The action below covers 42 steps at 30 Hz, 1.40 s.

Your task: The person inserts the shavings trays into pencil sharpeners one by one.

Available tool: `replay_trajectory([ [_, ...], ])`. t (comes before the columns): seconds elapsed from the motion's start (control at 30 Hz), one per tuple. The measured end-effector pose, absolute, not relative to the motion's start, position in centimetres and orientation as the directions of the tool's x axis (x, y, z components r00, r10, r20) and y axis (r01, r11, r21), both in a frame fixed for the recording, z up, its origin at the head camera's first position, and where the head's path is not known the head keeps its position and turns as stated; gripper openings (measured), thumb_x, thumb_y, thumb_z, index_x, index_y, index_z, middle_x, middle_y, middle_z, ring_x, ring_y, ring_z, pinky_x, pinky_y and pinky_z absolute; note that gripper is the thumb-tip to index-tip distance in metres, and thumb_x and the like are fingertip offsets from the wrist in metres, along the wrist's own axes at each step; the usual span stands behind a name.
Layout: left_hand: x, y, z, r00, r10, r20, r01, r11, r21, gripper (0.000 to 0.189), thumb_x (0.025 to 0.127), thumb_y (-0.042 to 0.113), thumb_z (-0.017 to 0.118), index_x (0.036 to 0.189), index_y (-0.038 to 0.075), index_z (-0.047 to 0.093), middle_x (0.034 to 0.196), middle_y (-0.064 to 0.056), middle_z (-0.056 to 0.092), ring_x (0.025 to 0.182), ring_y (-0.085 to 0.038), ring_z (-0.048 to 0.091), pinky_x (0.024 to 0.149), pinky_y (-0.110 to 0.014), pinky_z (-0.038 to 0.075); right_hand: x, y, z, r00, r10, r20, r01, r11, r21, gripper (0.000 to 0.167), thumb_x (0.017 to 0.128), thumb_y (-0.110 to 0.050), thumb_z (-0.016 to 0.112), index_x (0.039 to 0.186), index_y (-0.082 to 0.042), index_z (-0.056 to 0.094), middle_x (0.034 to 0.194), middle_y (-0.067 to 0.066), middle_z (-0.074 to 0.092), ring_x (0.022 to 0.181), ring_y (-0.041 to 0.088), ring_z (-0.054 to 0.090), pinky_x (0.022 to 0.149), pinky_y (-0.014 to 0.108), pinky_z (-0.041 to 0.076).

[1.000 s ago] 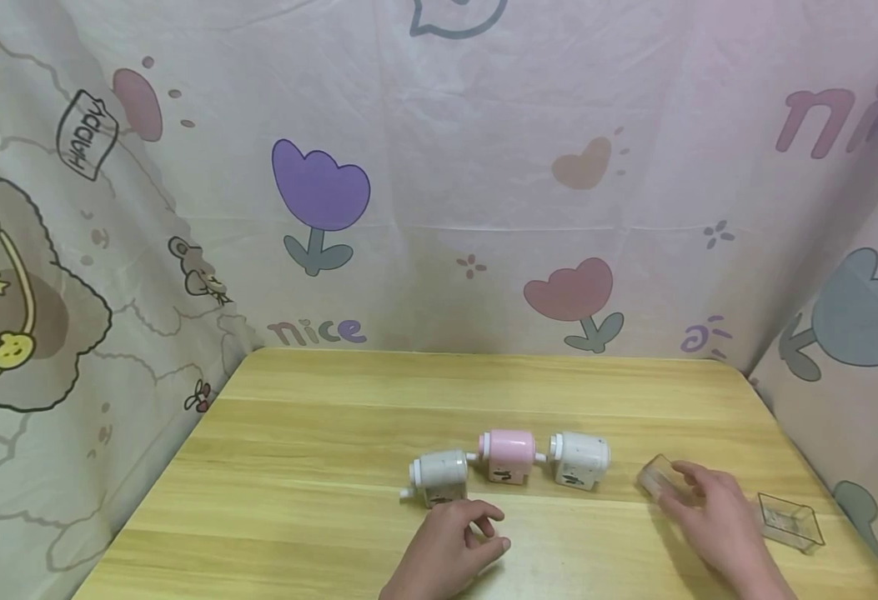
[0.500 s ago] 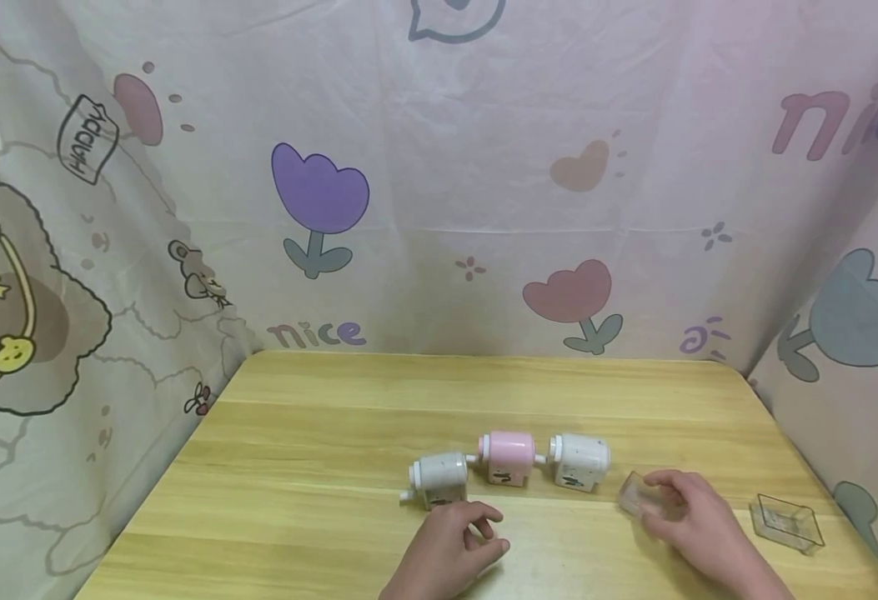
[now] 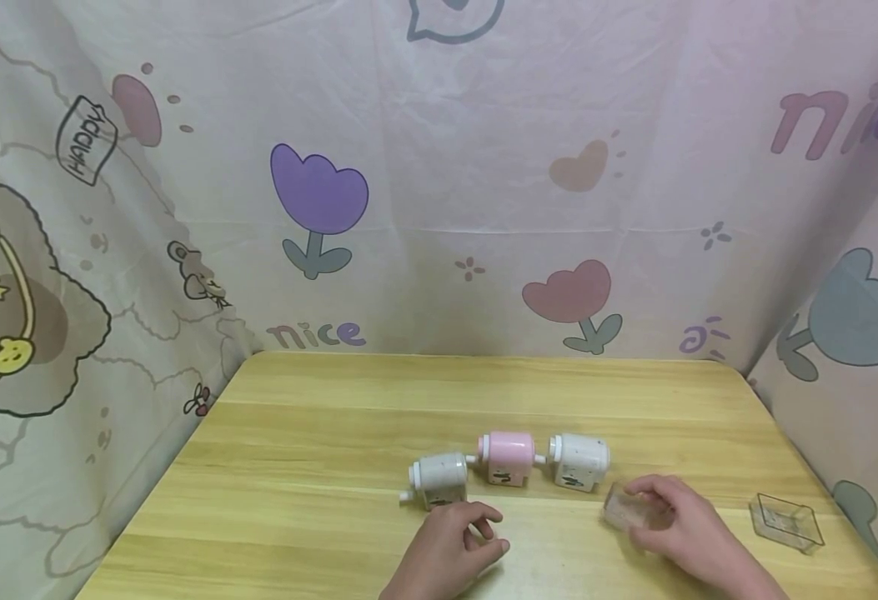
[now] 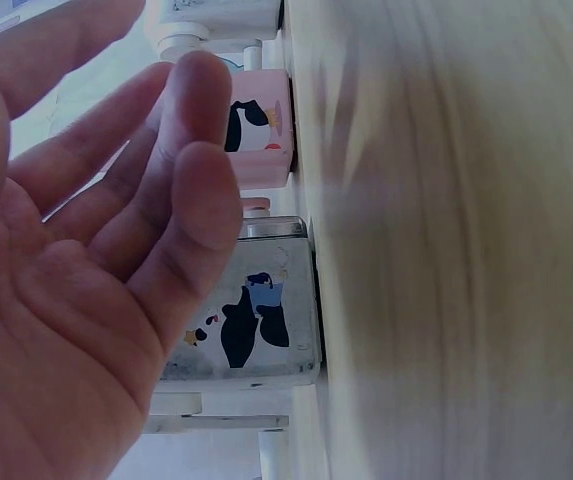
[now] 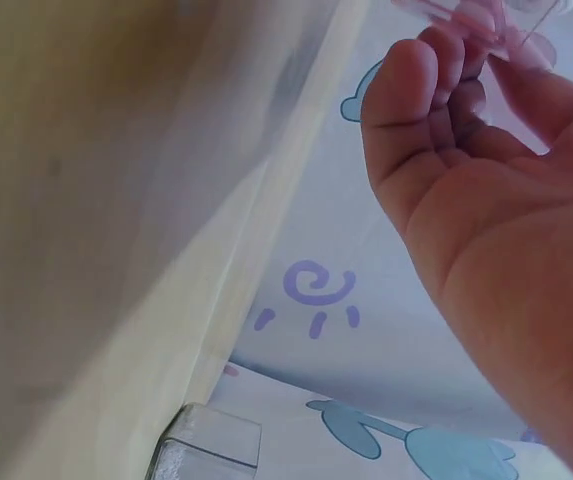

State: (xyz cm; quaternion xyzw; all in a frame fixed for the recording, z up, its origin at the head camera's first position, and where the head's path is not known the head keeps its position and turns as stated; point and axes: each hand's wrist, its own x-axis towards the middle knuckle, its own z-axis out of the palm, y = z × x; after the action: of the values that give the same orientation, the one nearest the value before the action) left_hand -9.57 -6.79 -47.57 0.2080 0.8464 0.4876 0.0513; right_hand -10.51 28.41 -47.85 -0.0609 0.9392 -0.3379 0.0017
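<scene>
My right hand (image 3: 686,521) holds a small clear plastic box (image 3: 622,510) between fingers and thumb, to the right of the sharpeners. In the right wrist view, that box (image 5: 466,20) shows only partly, at the top edge. Three crank pencil sharpeners stand in a row: a whitish one (image 3: 439,473) at left, a pink one (image 3: 512,450) in the middle and another whitish one (image 3: 584,457) at right. Just in front of the left sharpener, my left hand (image 3: 449,546) rests with loosely bent fingers and nothing in them. It hides that sharpener's lower part.
A second clear box (image 3: 786,525), open at the top, stands near the right edge of the wooden table (image 3: 296,533). A patterned cloth (image 3: 439,167) hangs behind the table and along both sides.
My right hand has moved left and slightly toward me with the clear box, closer to the right whitish sharpener. My left hand has stayed where it was.
</scene>
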Motion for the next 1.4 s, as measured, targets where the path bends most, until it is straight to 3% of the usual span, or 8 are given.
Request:
replay_trajectory([
  [0.3, -9.6, -6.7, -47.6, -0.909, 0.400, 0.118, 0.306, 0.447, 0.841, 0.024, 0.089, 0.024, 0.080, 0.107, 0.008, 0.076, 0.084, 0.018, 0.065, 0.063, 0.004, 0.056, 0.063, -0.018, 0.049, -10.3, 27.6, -47.7, -0.983, -0.180, 0.034, -0.154, 0.712, -0.686, 0.051, 0.074, -0.027, 0.092, 0.119, -0.016, 0.070, 0.112, 0.001, 0.065, 0.095, 0.008, 0.056, 0.078, 0.027, 0.051],
  [0.6, -9.7, -6.7, -47.8, -0.905, 0.402, 0.137, 0.328, 0.456, 0.827, 0.023, 0.090, 0.024, 0.080, 0.106, 0.008, 0.076, 0.084, 0.018, 0.067, 0.063, 0.005, 0.056, 0.064, -0.018, 0.049, -10.7, 26.5, -48.0, -0.956, -0.292, 0.031, -0.216, 0.627, -0.748, 0.055, 0.076, -0.026, 0.091, 0.123, -0.010, 0.069, 0.101, 0.002, 0.059, 0.084, 0.006, 0.051, 0.067, 0.024, 0.048],
  [1.07, -9.8, -6.6, -47.8, -0.906, 0.404, 0.129, 0.327, 0.472, 0.818, 0.022, 0.090, 0.025, 0.080, 0.105, 0.009, 0.077, 0.083, 0.018, 0.067, 0.063, 0.005, 0.055, 0.064, -0.019, 0.048, -10.5, 25.4, -48.1, -0.923, -0.380, 0.058, -0.280, 0.562, -0.778, 0.055, 0.079, -0.024, 0.089, 0.126, -0.006, 0.068, 0.109, 0.004, 0.062, 0.081, 0.005, 0.054, 0.065, 0.024, 0.051],
  [1.4, -9.8, -6.6, -47.8, -0.906, 0.405, 0.123, 0.323, 0.474, 0.819, 0.022, 0.090, 0.024, 0.080, 0.106, 0.008, 0.077, 0.082, 0.018, 0.067, 0.063, 0.005, 0.056, 0.064, -0.019, 0.049, -10.4, 24.7, -48.4, -0.912, -0.406, 0.055, -0.289, 0.542, -0.789, 0.058, 0.078, -0.022, 0.090, 0.128, -0.003, 0.067, 0.106, 0.005, 0.059, 0.079, 0.005, 0.052, 0.063, 0.024, 0.050],
])
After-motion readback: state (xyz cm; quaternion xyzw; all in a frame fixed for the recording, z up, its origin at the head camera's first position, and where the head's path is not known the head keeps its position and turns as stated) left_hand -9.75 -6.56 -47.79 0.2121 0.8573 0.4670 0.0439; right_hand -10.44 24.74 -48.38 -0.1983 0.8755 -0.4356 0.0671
